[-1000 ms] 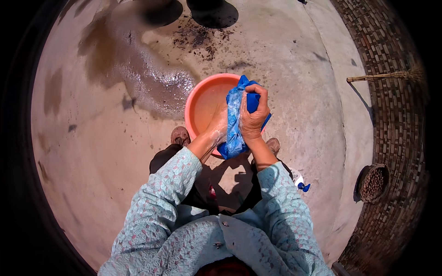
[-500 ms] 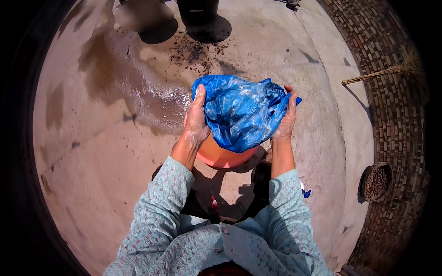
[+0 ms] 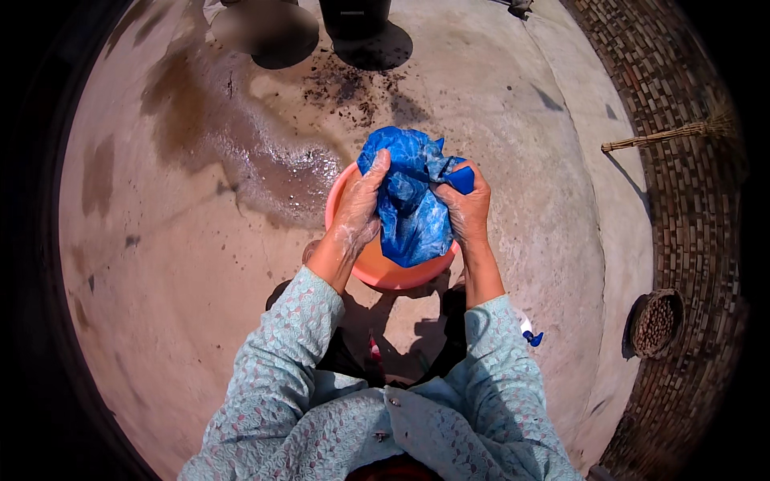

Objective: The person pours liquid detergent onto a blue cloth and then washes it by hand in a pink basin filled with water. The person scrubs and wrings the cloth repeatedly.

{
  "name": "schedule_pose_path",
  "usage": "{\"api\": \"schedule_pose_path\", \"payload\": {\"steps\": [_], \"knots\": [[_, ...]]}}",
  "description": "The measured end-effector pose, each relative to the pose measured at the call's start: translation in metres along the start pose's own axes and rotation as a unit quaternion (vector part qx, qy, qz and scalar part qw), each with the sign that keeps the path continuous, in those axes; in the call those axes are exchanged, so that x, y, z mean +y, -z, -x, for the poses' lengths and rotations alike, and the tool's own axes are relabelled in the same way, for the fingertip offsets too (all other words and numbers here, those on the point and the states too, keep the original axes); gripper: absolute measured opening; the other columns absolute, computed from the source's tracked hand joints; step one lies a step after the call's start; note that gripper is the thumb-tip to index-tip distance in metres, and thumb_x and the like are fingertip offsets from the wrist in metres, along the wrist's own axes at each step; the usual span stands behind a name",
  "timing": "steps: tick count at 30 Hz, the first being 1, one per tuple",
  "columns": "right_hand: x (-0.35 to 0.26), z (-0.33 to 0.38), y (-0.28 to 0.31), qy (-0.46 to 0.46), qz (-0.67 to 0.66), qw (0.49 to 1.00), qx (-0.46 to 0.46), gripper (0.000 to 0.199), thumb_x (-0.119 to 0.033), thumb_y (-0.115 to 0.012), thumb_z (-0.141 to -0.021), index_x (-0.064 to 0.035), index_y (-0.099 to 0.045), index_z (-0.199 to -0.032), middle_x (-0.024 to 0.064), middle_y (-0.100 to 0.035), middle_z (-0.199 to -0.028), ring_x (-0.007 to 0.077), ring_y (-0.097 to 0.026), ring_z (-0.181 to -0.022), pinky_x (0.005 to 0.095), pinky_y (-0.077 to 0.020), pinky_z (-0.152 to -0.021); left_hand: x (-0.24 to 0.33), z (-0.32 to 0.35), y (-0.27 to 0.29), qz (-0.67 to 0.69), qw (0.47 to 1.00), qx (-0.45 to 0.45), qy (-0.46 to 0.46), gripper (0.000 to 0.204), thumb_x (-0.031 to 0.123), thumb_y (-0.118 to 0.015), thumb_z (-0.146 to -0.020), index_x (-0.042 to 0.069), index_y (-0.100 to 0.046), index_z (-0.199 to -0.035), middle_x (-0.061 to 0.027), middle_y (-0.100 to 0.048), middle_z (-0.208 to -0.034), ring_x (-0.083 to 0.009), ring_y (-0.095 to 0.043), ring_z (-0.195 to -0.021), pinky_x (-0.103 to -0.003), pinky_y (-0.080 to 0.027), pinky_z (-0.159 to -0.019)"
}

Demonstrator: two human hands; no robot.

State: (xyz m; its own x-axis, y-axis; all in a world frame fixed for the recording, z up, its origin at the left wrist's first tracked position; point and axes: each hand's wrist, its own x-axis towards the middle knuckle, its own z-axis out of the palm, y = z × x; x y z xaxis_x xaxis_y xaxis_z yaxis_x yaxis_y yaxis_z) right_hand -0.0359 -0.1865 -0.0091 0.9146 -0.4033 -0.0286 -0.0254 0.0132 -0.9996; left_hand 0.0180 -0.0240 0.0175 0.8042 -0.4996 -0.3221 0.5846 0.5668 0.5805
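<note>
A wet blue cloth [image 3: 413, 200] is bunched between both my hands, held above an orange plastic basin [image 3: 383, 271] that stands on the concrete ground in front of me. My left hand [image 3: 361, 210], soapy and wet, grips the cloth's left side. On the right side my right hand [image 3: 468, 207] clutches the cloth, with a fold of it poking out over the fingers. The cloth's lower end hangs down into the basin. What is inside the basin is hidden by the cloth and hands.
A wet patch [image 3: 257, 152] spreads over the concrete beyond the basin. Dark containers [image 3: 357, 20] stand at the far edge. A brick strip [image 3: 682, 200] runs along the right with a broom [image 3: 666, 135] and a round basket [image 3: 654, 323]. A small blue-and-white object [image 3: 531, 334] lies near my right elbow.
The cloth was spread wide between my hands half a second ago; now it is gathered into a tight bunch and lowered closer to the basin.
</note>
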Motion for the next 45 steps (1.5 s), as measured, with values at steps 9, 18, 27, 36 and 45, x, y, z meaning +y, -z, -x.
{"api": "schedule_pose_path", "payload": {"steps": [9, 18, 27, 36, 45], "knots": [[-0.030, 0.014, -0.033, 0.134, -0.014, 0.981, 0.141, 0.043, 0.002, -0.066, -0.074, -0.0066, -0.053, -0.115, 0.0052, -0.059, -0.104, 0.0149, -0.055, -0.098, 0.0284, -0.0447, -0.088, -0.024, -0.022, 0.025, -0.032, 0.979, 0.183, -0.086, 0.029, 0.025, -0.058, -0.091, 0.001, -0.058, -0.107, -0.0109, -0.064, -0.102, -0.0219, -0.064, -0.085, -0.037, -0.054, -0.078], [0.023, 0.015, -0.036, 0.101, 0.182, 0.962, 0.179, 0.018, -0.005, -0.064, -0.079, -0.0073, -0.057, -0.095, 0.0105, -0.062, -0.084, 0.0266, -0.061, -0.074, 0.0320, -0.0473, -0.067, -0.039, 0.010, -0.023, -0.002, 0.994, 0.112, 0.015, 0.028, 0.027, -0.050, -0.095, 0.004, -0.056, -0.108, -0.0042, -0.059, -0.095, -0.0128, -0.059, -0.081, -0.027, -0.051, -0.069], [0.008, 0.050, -0.069, 0.241, 0.261, 0.933, 0.053, 0.023, -0.021, -0.071, -0.078, -0.0069, -0.052, -0.078, 0.0118, -0.054, -0.071, 0.0318, -0.053, -0.062, 0.0370, -0.0418, -0.057, -0.059, -0.012, 0.041, -0.020, 0.996, 0.081, 0.000, 0.018, 0.024, -0.050, -0.095, 0.008, -0.058, -0.090, 0.0011, -0.057, -0.077, -0.0103, -0.057, -0.062, -0.022, -0.049, -0.053], [0.002, 0.062, -0.072, 0.225, 0.228, 0.946, 0.056, 0.022, -0.014, -0.069, -0.077, -0.0059, -0.049, -0.073, 0.0112, -0.049, -0.068, 0.0305, -0.052, -0.064, 0.0370, -0.0416, -0.058, -0.043, -0.008, 0.039, -0.070, 0.994, -0.047, -0.064, 0.012, 0.017, -0.052, -0.092, 0.008, -0.058, -0.095, 0.0000, -0.057, -0.085, -0.0093, -0.057, -0.071, -0.025, -0.050, -0.061], [0.022, -0.004, -0.013, 0.042, 0.051, 0.992, 0.111, 0.014, -0.014, -0.064, -0.084, -0.0078, -0.051, -0.083, 0.0060, -0.053, -0.073, 0.0131, -0.055, -0.069, 0.0289, -0.0441, -0.062, -0.014, 0.011, -0.023, 0.026, 0.994, -0.033, 0.098, 0.050, 0.039, -0.055, -0.091, 0.002, -0.048, -0.124, -0.0091, -0.058, -0.116, -0.0191, -0.058, -0.103, -0.034, -0.049, -0.088]]}}
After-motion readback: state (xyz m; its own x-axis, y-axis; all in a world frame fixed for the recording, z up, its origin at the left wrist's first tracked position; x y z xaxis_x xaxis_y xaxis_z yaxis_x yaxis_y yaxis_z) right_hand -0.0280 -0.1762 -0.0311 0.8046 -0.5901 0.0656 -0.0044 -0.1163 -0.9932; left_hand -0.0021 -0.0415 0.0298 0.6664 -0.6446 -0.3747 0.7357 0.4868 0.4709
